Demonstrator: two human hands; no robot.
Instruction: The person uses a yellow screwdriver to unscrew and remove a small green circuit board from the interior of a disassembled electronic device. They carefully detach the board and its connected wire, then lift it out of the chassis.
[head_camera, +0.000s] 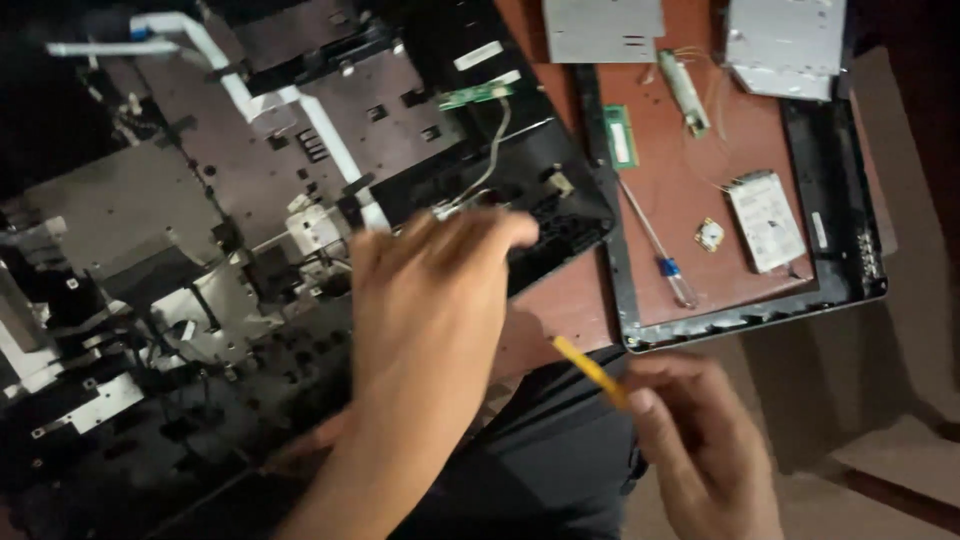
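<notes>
An opened computer chassis (200, 230) with grey metal plates, white ribbon cables and black plastic fills the left half. My left hand (425, 310) reaches over its near right corner, fingers spread and blurred, touching the black edge beside a thin cable (493, 150). My right hand (700, 450) hovers low at the right, closed on a thin yellow tool (585, 368) that points up-left toward the chassis.
A black plastic frame (850, 230) lies on the red-brown table (670, 180) at the right. Inside it are a screwdriver (660, 255), a green memory stick (620, 137), a hard drive (768, 220), a small chip (710, 235) and metal plates (603, 28).
</notes>
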